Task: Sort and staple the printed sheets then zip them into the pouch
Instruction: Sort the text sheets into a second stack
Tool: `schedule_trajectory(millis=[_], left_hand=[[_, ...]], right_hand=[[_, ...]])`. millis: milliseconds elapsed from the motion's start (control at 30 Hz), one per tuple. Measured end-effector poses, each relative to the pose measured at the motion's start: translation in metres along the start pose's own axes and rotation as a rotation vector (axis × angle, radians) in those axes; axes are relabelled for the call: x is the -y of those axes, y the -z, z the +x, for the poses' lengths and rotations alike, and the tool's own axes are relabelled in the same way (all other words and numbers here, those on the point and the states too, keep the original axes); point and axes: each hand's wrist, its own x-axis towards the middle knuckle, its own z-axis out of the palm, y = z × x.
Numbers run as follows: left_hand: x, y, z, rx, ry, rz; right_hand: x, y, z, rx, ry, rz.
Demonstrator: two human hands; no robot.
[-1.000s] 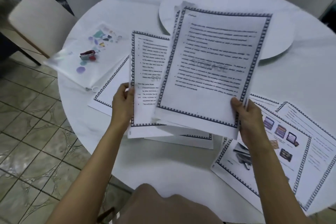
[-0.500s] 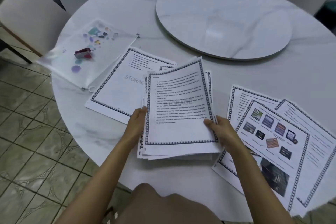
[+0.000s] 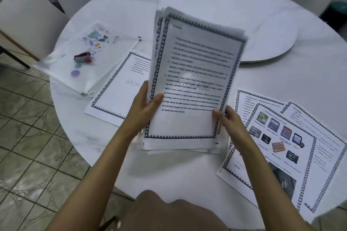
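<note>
While L hand (image 3: 144,108) & R hand (image 3: 228,120) grip opposite sides of the sheet stack (image 3: 197,58), a faint "STORAGE" watermark shows on top.

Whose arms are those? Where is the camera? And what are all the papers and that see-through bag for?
There is no robot here. The camera sits on a person's head and looks down, so you see that person's own two arms. The left hand and the right hand each grip one side of a stack of printed pages, tilted up over the round white table. One page lies flat to the left. More pages, some with small pictures, lie spread out to the right. Far left is the clear pouch with a small red stapler. I cannot tell if the stapler is on it or inside it. Behind the stack is a round turntable.
</note>
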Motion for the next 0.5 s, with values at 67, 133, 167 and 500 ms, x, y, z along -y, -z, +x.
schedule_trajectory(millis=[67,133,167,500], left_hand=[[-0.008,0.000,0.004,0.041,-0.001,-0.080],[-0.008,0.000,0.008,0.059,0.010,-0.094],[-0.007,-0.001,0.009,0.054,0.013,-0.082],[-0.001,-0.023,0.009,-0.255,-0.145,0.022]], right_hand=[[0.003,0.001,0.005,0.051,-0.004,0.122],[0.007,0.002,0.009,0.032,0.032,0.166],[0.012,0.003,0.010,-0.003,0.069,0.189],[0.034,-0.006,0.000,-0.319,0.517,0.177]])
